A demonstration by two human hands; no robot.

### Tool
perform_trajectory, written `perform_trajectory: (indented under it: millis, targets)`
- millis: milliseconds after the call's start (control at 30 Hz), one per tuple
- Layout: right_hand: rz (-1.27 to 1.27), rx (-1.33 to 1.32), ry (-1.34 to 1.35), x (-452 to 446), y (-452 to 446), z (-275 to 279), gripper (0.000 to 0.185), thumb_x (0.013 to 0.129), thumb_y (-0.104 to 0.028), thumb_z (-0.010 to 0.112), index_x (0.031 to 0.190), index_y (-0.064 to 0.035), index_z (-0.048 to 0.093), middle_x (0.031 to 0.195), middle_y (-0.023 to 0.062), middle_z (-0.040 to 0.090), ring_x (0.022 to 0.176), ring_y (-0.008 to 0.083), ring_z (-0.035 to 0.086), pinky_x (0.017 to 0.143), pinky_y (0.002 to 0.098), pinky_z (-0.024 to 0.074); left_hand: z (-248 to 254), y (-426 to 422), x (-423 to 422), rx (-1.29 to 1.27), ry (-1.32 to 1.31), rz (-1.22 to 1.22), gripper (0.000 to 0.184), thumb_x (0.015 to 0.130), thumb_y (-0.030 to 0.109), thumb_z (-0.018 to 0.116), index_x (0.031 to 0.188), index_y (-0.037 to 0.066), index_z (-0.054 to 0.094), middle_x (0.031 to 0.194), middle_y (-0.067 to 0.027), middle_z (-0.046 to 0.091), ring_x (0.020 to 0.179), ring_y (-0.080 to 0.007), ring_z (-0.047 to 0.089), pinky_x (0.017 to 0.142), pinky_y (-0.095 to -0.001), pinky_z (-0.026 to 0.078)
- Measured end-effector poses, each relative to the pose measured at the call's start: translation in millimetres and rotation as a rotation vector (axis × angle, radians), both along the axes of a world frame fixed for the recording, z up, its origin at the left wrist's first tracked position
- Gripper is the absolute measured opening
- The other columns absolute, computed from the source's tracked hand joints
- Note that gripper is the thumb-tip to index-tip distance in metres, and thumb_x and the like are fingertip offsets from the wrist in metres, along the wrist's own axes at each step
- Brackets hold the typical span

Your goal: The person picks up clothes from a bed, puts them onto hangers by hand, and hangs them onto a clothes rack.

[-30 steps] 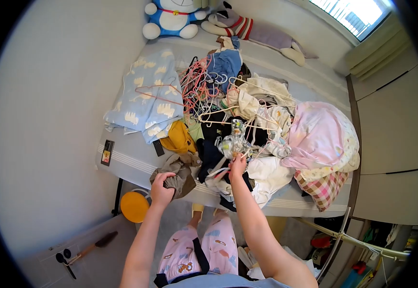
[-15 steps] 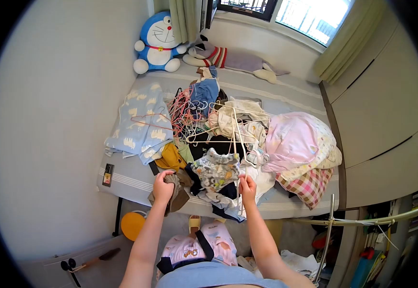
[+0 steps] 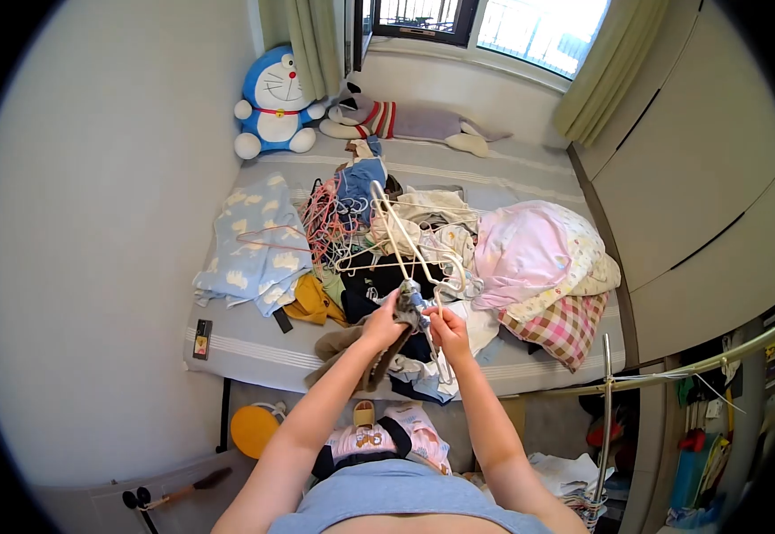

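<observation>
My left hand (image 3: 382, 327) is closed on a brown garment (image 3: 344, 349), whose cloth hangs down over the bed's front edge. Close beside it, my right hand (image 3: 448, 333) pinches a white clothes hanger (image 3: 391, 217) that angles up and away from me. A patterned garment (image 3: 417, 297) is bunched between the two hands, partly hidden by the fingers. Below the hands lie dark and white clothes in a pile; another cream hanger (image 3: 374, 266) rests on it.
A tangle of pink hangers (image 3: 323, 222) lies left of the pile, next to a blue blanket (image 3: 258, 233). Pink bedding (image 3: 530, 249) and a checked pillow (image 3: 565, 329) are at right. A phone (image 3: 201, 339) is near the bed's left edge; a metal rail (image 3: 607, 400) stands front right.
My left hand has moved right and up with the brown garment, meeting my right hand. The patterned garment, spread out before, is now bunched between them. The view has shifted slightly.
</observation>
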State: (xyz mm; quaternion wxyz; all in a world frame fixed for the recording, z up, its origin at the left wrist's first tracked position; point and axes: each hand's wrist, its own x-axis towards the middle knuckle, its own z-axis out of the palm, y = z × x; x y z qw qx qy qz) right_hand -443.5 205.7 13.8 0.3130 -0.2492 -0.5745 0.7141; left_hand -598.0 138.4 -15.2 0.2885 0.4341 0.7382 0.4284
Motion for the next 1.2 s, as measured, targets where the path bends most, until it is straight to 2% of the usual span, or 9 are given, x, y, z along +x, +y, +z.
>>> perform_trajectory:
  millis: [267,333,500,600,767,867,1000,1133,1200]
  targets:
    - [-0.373,-0.264,-0.074,68.1,39.6,-27.0,0.014,0.092,-0.016,0.048,0.095,-0.0068,0.058,0.048,-0.0064,0.034,0.036,0.0026,0.024,0.034,0.0195,0.0174,10.1,21.5,-18.3,0.157,0.248,0.050,0.018,0.074,0.016,0.058,0.092,0.016,0.059,0.086,-0.0102,0.062,0.081,-0.0321,0.059,0.066,-0.0393,0.046]
    - [-0.349,-0.348,-0.040,87.8,43.3,-35.6,0.014,0.092,-0.016,0.048,0.096,-0.0067,0.058,0.048,-0.0067,0.032,0.036,0.0028,0.024,0.035,0.0195,0.0174,21.0,24.4,-34.0,0.062,0.192,-0.033,0.019,0.074,0.016,0.060,0.094,0.017,0.059,0.084,-0.0100,0.062,0.080,-0.0319,0.059,0.065,-0.0387,0.046]
    - [-0.124,-0.284,-0.065,91.6,33.0,-28.3,0.016,0.092,-0.017,0.049,0.101,-0.0059,0.057,0.052,-0.0083,0.033,0.040,0.0015,0.026,0.037,0.0183,0.0195,4.7,52.3,9.6,-0.088,0.047,-0.429,0.069,0.070,0.018,0.064,0.132,0.006,0.035,0.098,-0.0201,0.061,0.091,-0.0342,0.059,0.077,-0.0382,0.047]
    - [-0.053,-0.283,0.015,81.7,26.1,-15.4,0.017,0.093,-0.016,0.048,0.100,-0.0038,0.056,0.052,-0.0084,0.033,0.040,0.0013,0.026,0.037,0.0185,0.0193,-17.7,63.6,44.9,-0.069,0.080,-0.386,0.064,0.069,0.011,0.061,0.129,0.001,0.039,0.093,-0.0204,0.062,0.086,-0.0302,0.061,0.076,-0.0357,0.046]
    - [-0.044,-0.294,0.114,80.2,26.0,-1.6,0.018,0.095,-0.017,0.045,0.099,-0.0037,0.056,0.051,-0.0083,0.031,0.039,0.0011,0.024,0.036,0.0189,0.0178,-41.8,73.7,51.5,-0.019,-0.081,-0.540,0.054,0.070,0.010,0.063,0.122,0.018,0.050,0.097,-0.0189,0.062,0.091,-0.0299,0.059,0.079,-0.0326,0.045]
    - [-0.018,-0.334,0.124,86.5,26.3,-2.1,0.020,0.095,-0.017,0.043,0.099,-0.0015,0.055,0.050,-0.0067,0.030,0.038,0.0024,0.022,0.036,0.0196,0.0178,-4.1,64.4,60.0,-0.051,-0.119,-0.249,0.044,0.070,0.008,0.063,0.113,0.012,0.057,0.097,-0.0187,0.062,0.091,-0.0277,0.060,0.079,-0.0315,0.045]
    - [0.046,-0.333,0.100,91.7,23.8,3.6,0.021,0.095,-0.018,0.043,0.099,-0.0018,0.055,0.050,-0.0072,0.029,0.038,0.0022,0.022,0.036,0.0196,0.0175,-62.0,71.1,48.4,0.066,-0.190,-0.437,0.034,0.070,0.007,0.061,0.103,0.006,0.062,0.094,-0.0164,0.064,0.090,-0.0274,0.060,0.077,-0.0326,0.046]
    - [-0.316,-0.428,0.004,90.1,33.4,-18.1,0.019,0.095,-0.019,0.042,0.097,-0.0041,0.054,0.048,-0.0064,0.027,0.036,0.0033,0.020,0.033,0.0200,0.0166,-13.9,53.7,44.4,0.160,0.197,-0.260,0.031,0.069,0.008,0.057,0.099,0.007,0.063,0.095,-0.0141,0.063,0.090,-0.0308,0.060,0.077,-0.0339,0.047]
    - [-0.474,-0.614,0.077,102.6,47.9,-44.9,0.019,0.095,-0.020,0.042,0.095,-0.0054,0.053,0.047,-0.0059,0.026,0.035,0.0041,0.019,0.032,0.0205,0.0161,-14.1,48.3,29.8,0.340,0.130,-0.008,0.030,0.067,-0.001,0.051,0.095,0.000,0.061,0.090,-0.0175,0.062,0.086,-0.0286,0.062,0.077,-0.0313,0.047]
